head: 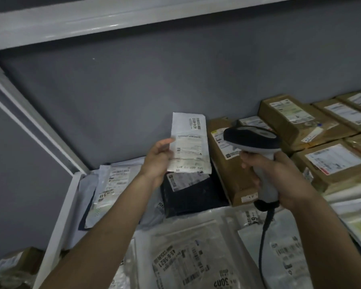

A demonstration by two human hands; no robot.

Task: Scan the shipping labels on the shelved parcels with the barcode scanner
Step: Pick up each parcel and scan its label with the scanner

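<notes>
My left hand (pixel 157 159) holds a small white parcel (pixel 190 142) upright by its left edge, its shipping label facing me. My right hand (pixel 279 176) grips the handle of a grey and black barcode scanner (pixel 252 138), whose head sits just right of the parcel and points left toward it. A black cable (pixel 264 232) hangs from the scanner's base. Below the held parcel lies a black bag parcel (pixel 192 197) with a white label.
Brown cardboard boxes (pixel 290 119) with labels are stacked at the right on the shelf. White poly-bag parcels (pixel 188 257) cover the front, and another labelled bag (pixel 111 184) lies at the left. A white shelf frame (pixel 58 222) runs down the left, and a shelf board (pixel 92 21) hangs overhead.
</notes>
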